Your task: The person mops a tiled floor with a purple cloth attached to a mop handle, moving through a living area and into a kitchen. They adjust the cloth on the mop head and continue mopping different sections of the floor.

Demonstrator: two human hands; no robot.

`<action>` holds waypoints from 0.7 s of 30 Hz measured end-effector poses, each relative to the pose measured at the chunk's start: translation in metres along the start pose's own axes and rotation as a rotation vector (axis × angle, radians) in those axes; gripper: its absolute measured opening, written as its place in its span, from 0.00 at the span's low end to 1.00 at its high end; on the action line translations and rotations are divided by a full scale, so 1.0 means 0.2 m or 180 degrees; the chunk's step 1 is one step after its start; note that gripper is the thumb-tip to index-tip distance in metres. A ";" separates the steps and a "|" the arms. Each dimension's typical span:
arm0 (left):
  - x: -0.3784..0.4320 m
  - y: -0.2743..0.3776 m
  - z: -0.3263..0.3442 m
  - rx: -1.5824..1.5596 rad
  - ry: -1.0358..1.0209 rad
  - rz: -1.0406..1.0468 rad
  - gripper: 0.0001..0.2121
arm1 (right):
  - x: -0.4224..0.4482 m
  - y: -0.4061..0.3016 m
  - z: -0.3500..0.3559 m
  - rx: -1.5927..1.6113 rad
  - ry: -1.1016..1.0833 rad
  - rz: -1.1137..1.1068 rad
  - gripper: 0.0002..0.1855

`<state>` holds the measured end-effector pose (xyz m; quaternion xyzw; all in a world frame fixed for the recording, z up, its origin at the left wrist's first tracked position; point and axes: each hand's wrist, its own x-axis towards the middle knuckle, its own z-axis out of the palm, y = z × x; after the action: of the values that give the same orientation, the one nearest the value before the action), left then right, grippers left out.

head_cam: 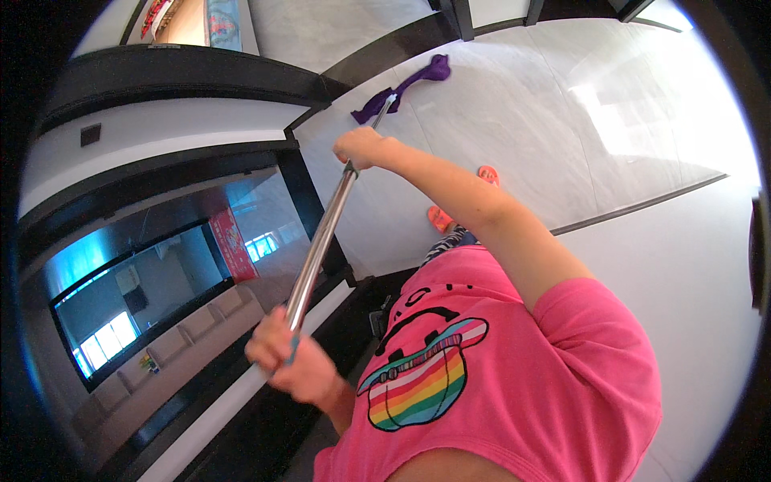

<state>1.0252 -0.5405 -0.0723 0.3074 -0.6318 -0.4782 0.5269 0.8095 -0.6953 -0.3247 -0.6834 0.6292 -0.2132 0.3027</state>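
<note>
My left hand [292, 358] is closed around the upper end of a shiny metal mop pole [318, 259], where a teal part shows between the fingers. Farther down the same pole, my right hand [363, 147] grips it just past a dark green collar [350, 169]. The pole slants down and away to a purple fabric mop head [415, 78]. That head lies stretched and twisted on the pale tiled floor [494, 102], close to a dark threshold. A light-coloured joint [391, 98] links pole and head.
To the left stands a black-framed glossy panel [181, 181] with a dark rectangular screen [144, 295] and a red printed strip [232, 244]. A black threshold [385, 48] edges another tiled room. My feet wear orange slippers [440, 219]. A white surface [656, 259] lies right.
</note>
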 end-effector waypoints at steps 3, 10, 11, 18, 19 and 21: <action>-0.04 -0.24 0.14 -0.0098 -0.0277 -0.0320 0.16 | -0.10 0.13 0.32 -0.0304 -0.0101 0.0065 0.16; -0.07 -0.30 0.21 0.0348 -0.0929 -0.0249 0.15 | -0.27 0.19 0.44 -0.0032 0.0028 0.0577 0.11; -0.05 -0.28 0.22 0.0363 -0.0942 -0.0219 0.15 | -0.29 0.19 0.43 0.0009 0.0057 0.0587 0.11; 0.03 -0.17 0.20 0.0258 -0.0794 -0.0145 0.14 | -0.51 0.13 0.26 -0.0099 -0.0008 0.0541 0.11; 0.04 -0.16 0.19 0.0223 -0.0761 -0.0185 0.14 | -0.54 0.13 0.24 -0.0089 -0.0024 0.0603 0.11; 0.07 -0.15 0.18 0.0120 -0.0808 -0.0324 0.13 | -0.60 0.12 0.21 -0.0071 -0.0052 0.0731 0.11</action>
<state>0.9835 -0.5545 -0.0950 0.2860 -0.6858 -0.5274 0.4120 0.8056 -0.5704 -0.3616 -0.6119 0.7031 -0.1646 0.3226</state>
